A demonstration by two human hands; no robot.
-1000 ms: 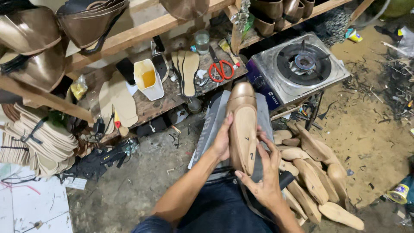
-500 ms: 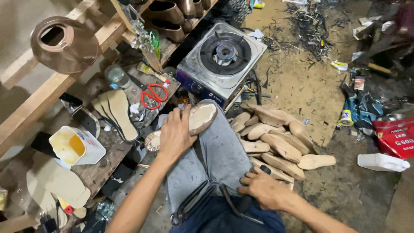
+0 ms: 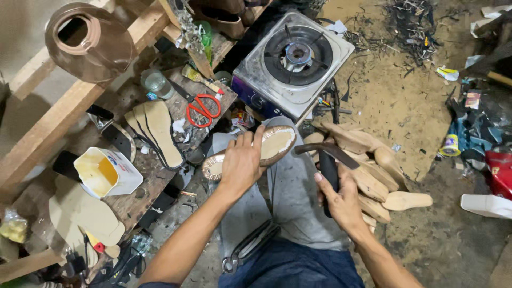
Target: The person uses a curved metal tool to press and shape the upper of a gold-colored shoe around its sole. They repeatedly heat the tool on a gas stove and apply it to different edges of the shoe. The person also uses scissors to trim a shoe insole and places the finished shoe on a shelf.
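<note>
My left hand (image 3: 241,162) grips a shoe last with a pale insole (image 3: 272,144) on it, sole side up, held over my grey-trousered knee. My right hand (image 3: 338,197) holds a black-handled tool (image 3: 326,160) with a curved metal head, raised just to the right of the shoe's toe end. The tool's head lies close to the insole edge; I cannot tell whether it touches. A pair of pincers (image 3: 248,250) rests on my lap below.
A single-burner gas stove (image 3: 293,61) stands ahead. A pile of wooden lasts (image 3: 381,181) lies right of my leg. The low wooden bench (image 3: 160,181) at left carries red scissors (image 3: 202,109), stacked insoles (image 3: 160,133) and a white glue tub (image 3: 104,173). Litter covers the dirt floor.
My right hand has come up from beside my thigh and now holds the black-handled tool next to the shoe. The left hand keeps the shoe turned sole up.
</note>
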